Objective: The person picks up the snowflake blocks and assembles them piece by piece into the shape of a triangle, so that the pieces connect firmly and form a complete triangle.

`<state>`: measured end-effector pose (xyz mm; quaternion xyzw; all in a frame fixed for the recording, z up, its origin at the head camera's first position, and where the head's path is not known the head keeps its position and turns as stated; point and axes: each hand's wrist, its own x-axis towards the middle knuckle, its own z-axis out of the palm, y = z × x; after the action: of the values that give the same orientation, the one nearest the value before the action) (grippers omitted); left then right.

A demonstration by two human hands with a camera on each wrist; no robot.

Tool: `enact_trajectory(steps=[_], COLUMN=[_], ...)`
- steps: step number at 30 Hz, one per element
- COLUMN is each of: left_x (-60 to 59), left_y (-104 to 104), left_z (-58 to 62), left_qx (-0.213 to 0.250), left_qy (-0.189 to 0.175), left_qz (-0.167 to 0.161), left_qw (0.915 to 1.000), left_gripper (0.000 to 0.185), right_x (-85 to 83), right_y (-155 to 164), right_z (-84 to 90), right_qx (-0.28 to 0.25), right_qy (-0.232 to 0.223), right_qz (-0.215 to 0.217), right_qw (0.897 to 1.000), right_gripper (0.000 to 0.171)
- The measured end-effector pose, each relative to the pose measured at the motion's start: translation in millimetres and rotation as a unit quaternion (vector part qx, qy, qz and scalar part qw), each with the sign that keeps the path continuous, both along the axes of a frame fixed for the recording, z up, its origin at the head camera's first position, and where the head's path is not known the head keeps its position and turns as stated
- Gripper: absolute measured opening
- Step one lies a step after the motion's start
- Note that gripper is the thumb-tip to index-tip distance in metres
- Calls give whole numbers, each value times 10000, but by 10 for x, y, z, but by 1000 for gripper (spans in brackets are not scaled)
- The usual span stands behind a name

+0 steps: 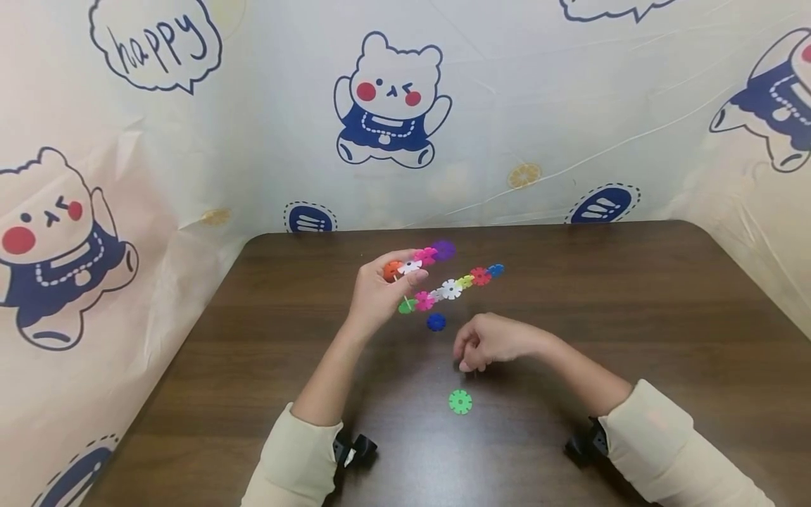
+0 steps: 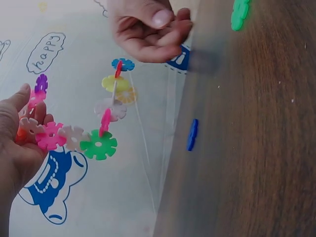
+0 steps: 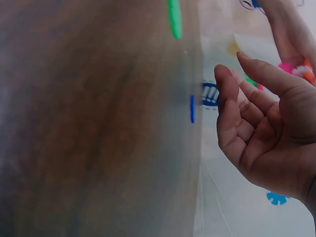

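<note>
Discs linked in a chain hang from the raised left hand, fingers pinching one end; right hand hovers nearer, fingers loosely curled, holding nothing.

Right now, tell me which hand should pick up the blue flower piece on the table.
The right hand: it is free, fingers loosely curled, close to the blue flower piece. The left hand already holds the flower chain.
</note>
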<state>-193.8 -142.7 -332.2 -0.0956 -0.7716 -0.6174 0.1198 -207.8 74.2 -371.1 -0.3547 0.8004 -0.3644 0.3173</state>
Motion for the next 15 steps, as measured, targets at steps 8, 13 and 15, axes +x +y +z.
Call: enact_trajectory(steps=[8,13,15], left_x=[-10,-16,-21], left_y=[-3,-5,-9], left_z=[25,38,37], left_qx=[-11,5,-18], left_qy=[29,85,46], left_qz=[133,249,282], left_qw=[9999,9997,9996], left_gripper=[36,37,37], right_x=[89,130,151], right_y=[-82,-113,-126], right_z=[-133,-179,-183], right_qx=[337,482,518], right_qy=[30,309,452], right_qz=[300,506,544], right_qw=[9990,9971,9962], right_gripper=[18,22,26])
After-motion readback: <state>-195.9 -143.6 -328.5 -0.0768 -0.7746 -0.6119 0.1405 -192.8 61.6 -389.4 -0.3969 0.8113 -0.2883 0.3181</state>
